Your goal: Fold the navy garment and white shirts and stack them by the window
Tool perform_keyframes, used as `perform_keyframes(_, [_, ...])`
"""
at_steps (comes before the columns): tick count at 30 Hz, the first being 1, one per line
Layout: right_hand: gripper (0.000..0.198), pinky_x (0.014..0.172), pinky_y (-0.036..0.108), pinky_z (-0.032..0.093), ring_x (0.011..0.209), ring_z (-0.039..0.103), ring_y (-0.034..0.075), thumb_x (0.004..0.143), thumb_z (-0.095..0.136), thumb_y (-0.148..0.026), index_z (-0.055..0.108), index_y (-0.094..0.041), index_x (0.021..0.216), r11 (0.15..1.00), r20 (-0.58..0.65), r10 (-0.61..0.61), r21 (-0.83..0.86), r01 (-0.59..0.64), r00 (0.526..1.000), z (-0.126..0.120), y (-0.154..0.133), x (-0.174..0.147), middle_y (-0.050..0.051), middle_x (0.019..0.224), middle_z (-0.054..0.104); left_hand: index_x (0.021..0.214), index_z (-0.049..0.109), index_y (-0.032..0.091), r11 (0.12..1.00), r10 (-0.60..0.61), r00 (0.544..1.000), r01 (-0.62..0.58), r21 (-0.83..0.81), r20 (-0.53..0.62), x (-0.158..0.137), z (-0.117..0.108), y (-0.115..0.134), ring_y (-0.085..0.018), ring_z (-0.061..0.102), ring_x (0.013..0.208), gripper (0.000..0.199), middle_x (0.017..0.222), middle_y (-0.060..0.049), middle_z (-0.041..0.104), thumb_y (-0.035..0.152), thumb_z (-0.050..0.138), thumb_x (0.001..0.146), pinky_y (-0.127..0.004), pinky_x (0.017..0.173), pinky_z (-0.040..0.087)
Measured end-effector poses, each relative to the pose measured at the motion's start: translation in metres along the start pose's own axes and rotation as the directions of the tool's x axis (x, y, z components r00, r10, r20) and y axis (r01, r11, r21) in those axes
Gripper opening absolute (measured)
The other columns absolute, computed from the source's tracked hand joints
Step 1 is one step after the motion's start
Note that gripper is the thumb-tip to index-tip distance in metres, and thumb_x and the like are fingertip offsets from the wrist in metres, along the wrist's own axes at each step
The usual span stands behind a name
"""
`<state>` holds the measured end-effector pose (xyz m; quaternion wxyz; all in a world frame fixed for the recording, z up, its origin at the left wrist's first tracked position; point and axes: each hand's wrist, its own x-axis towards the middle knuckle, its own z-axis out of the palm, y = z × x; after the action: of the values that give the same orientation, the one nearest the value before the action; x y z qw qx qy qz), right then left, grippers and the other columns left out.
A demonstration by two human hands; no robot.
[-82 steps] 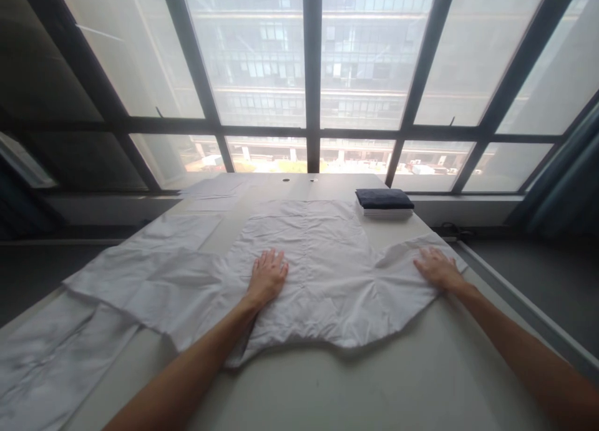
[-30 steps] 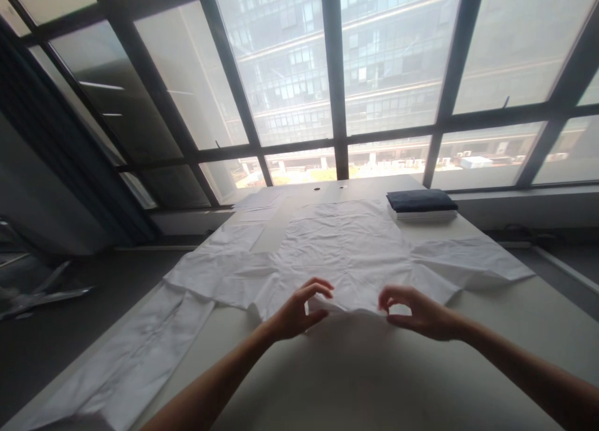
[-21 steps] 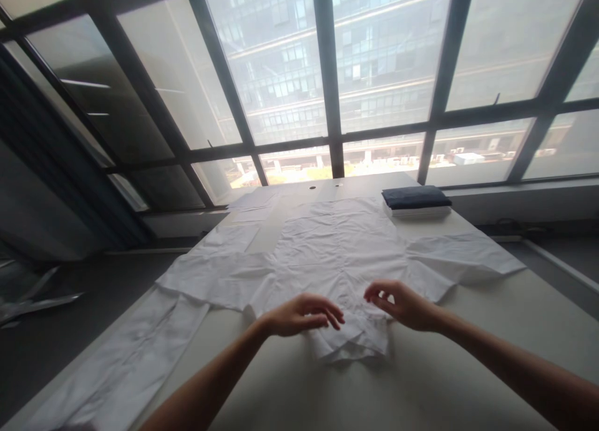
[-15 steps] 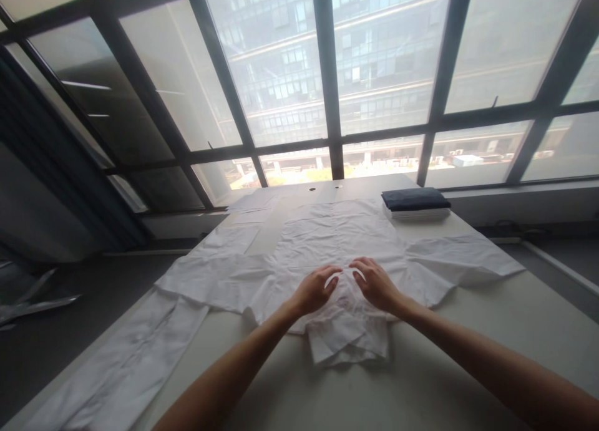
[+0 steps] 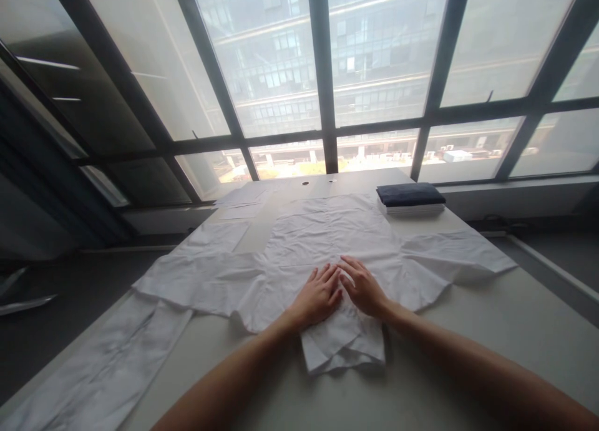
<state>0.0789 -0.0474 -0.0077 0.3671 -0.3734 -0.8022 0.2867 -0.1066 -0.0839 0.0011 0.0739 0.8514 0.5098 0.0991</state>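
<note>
A white shirt (image 5: pixel 327 228) lies spread out on the table (image 5: pixel 449 368), its sleeves stretched to either side and its collar end toward me. My left hand (image 5: pixel 319 295) rests flat on the cloth just above the collar (image 5: pixel 337 347), palm down with its fingers extended. Close beside it, my right hand (image 5: pixel 362 287) lies with fingers stretched toward the left one, their tips nearly meeting. Neither hand holds anything. Wrinkles run across the shirt's body, and part of the cloth near the collar is hidden under my hands.
A folded dark blue cloth (image 5: pixel 410 194) sits on a white stack at the back right. Another white cloth (image 5: pixel 98 368) trails along the table's left side. White sheets (image 5: pixel 243 200) lie at the far left, and large windows (image 5: pixel 379 63) stand behind the table.
My left hand has flattened onto the shirt, and its fingers have straightened. My right hand has come down slightly to the left. The view has shifted a little.
</note>
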Motion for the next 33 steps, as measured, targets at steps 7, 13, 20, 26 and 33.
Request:
perform_keyframes(7, [0.056,0.113,0.05,0.042,0.129,0.058,0.028,0.096,0.045,-0.067,0.07,-0.023,0.12,0.442,0.165,0.251,0.858,-0.264,0.954,0.003,0.009,0.019,0.011,0.135,0.066,0.159,0.033,0.021,1.0,-0.009,1.0,0.009,0.003,-0.004,0.001,0.0,0.0,-0.026,0.02,0.155,0.058,0.166,-0.012,0.03,0.04,0.039,0.104,-0.053,0.125,0.017])
perform_keyframes(13, [0.049,0.106,0.049,0.049,0.125,0.06,0.022,0.101,0.025,-0.054,0.063,-0.026,0.111,0.31,-0.079,0.653,0.935,-0.17,0.753,-0.077,0.091,0.036,0.013,0.136,0.062,0.159,0.034,0.019,0.999,-0.029,0.999,0.029,0.016,0.026,0.002,0.001,-0.003,-0.025,0.019,0.156,0.059,0.166,-0.009,0.029,0.039,0.039,0.103,-0.049,0.126,0.016])
perform_keyframes(20, [0.046,0.109,0.047,0.047,0.13,0.057,0.021,0.096,0.032,-0.058,0.065,-0.029,0.11,0.463,-0.318,0.641,0.886,-0.021,0.699,-0.11,0.101,0.039,0.008,0.138,0.062,0.158,0.036,0.02,1.0,-0.025,1.0,0.025,0.006,0.009,0.002,-0.001,-0.002,-0.024,0.021,0.155,0.059,0.166,-0.009,0.03,0.039,0.04,0.102,-0.049,0.125,0.018])
perform_keyframes(26, [0.056,0.111,0.05,0.045,0.136,0.054,0.024,0.098,0.029,-0.063,0.064,-0.026,0.121,0.273,0.089,0.357,0.942,-0.195,0.93,-0.037,0.023,0.023,0.009,0.143,0.061,0.159,0.033,0.019,1.0,-0.028,1.0,0.028,0.006,0.007,0.002,0.0,-0.001,-0.025,0.02,0.155,0.06,0.166,-0.01,0.029,0.039,0.04,0.102,-0.05,0.125,0.018])
perform_keyframes(33, [0.048,0.112,0.051,0.046,0.133,0.057,0.026,0.099,0.032,-0.054,0.067,-0.023,0.111,0.22,0.165,0.429,0.934,-0.281,0.888,-0.015,0.028,0.009,0.013,0.132,0.068,0.159,0.032,0.02,1.0,-0.024,1.0,0.024,0.001,0.013,0.001,0.0,-0.001,-0.025,0.019,0.156,0.061,0.166,-0.01,0.028,0.038,0.041,0.102,-0.05,0.125,0.017])
